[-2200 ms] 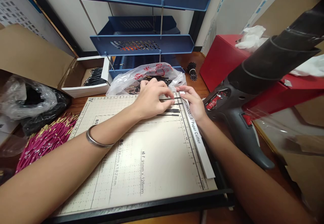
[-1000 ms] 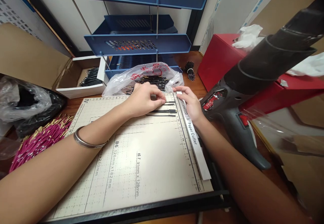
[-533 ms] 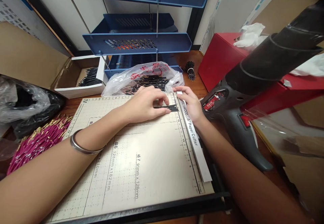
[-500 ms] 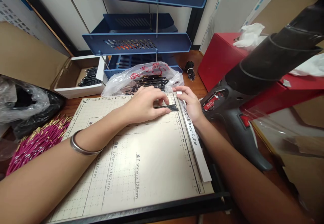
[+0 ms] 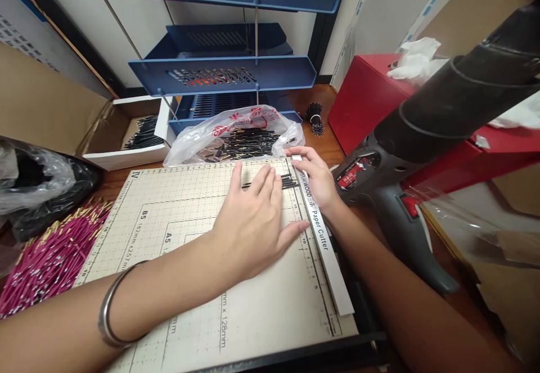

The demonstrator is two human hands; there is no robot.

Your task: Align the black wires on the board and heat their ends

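Observation:
My left hand (image 5: 257, 218) lies flat with spread fingers on the cream, grid-printed bed of a paper cutter (image 5: 177, 305). Its fingertips touch or cover part of a small bundle of thin black cords or sticks (image 5: 288, 182). One end of the bundle points at the white strip (image 5: 324, 243) along the cutter's right side. Around the far end of that strip, the fingers of my right hand (image 5: 315, 177) are closed. A metal bangle (image 5: 110, 311) circles my left wrist.
Behind the cutter sits a clear plastic bag (image 5: 185, 142) of black pieces, before a blue rack (image 5: 223, 75). A white box (image 5: 122, 156) and magenta cords (image 5: 54, 255) lie left. A black-grey power tool (image 5: 388, 176) and red box (image 5: 363, 103) stand right.
My left hand has gone from curled fingers over the black bundle to a flat, spread palm, set a little nearer me. My right hand stays at the strip's far end.

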